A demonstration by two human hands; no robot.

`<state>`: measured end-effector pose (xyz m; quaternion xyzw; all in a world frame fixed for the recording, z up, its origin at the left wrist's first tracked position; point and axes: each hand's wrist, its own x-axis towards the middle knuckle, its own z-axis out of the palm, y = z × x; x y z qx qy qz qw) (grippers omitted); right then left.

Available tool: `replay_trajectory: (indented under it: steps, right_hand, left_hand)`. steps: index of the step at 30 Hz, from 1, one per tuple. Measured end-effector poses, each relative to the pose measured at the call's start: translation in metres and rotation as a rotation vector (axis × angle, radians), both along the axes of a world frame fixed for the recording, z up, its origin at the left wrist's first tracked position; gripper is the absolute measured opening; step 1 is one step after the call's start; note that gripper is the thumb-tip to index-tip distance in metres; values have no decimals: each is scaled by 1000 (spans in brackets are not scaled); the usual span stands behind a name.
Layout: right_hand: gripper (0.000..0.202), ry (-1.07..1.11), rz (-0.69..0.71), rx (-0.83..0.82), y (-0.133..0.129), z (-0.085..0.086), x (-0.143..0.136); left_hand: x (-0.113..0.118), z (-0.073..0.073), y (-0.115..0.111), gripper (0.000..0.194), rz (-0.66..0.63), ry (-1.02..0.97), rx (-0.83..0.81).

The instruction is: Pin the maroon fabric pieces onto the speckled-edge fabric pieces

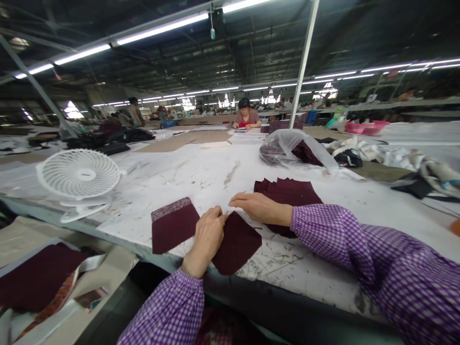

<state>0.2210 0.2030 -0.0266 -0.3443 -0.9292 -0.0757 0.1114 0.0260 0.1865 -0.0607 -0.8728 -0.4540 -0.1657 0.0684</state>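
My left hand (209,232) is closed, its thumb and fingers pinching the upper left edge of a dark maroon fabric piece (239,244) with a pointed outline. The piece lies at the table's front edge, its lower end near the rim. Above its top corner, my right hand (260,207) has its fingers stretched out towards the left; its thumb is mostly hidden. Left of my left hand lies a maroon fabric pocket piece (174,227) with a speckled grey band on top. A fanned stack of maroon pieces (293,191) sits partly under my right wrist.
A white fan (81,175) stands on the left of the white-covered table (194,167). Beyond the stack rests a clear plastic bag (280,148) with maroon cloth. A pole (304,67) rises behind it. A co-worker (247,115) sits across the table. Cloth lies in a carton (118,268) at lower left.
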Motion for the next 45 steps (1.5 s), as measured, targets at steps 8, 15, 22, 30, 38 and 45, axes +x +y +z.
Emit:
replay_trajectory:
  steps: [8,15,22,30,38,45]
  right_hand:
    - [35,123,40,-188,-7,-10,-9]
    - [38,70,44,-235,-5,-6,-9]
    - [51,-206,42,-268,-7,17,-20]
    - [57,-523,10,-155,-21,38,-56]
    - [57,-557,11,-161,-19,45,-65]
    - [61,-649,6,-157,-22,51,-70]
  left_hand:
    - [-29,7,-6,27,-4,-165,-129]
    - [-54,3,-20,28,-24,-142,4]
    - [-51,6,-24,24,-56,18,95]
    - [-60,-4,-20,23,-37,-190,8]
    - [-79,-1,-21,14,-53,-523,-187]
    - [-74,1,-23,13,-36,-509,-165]
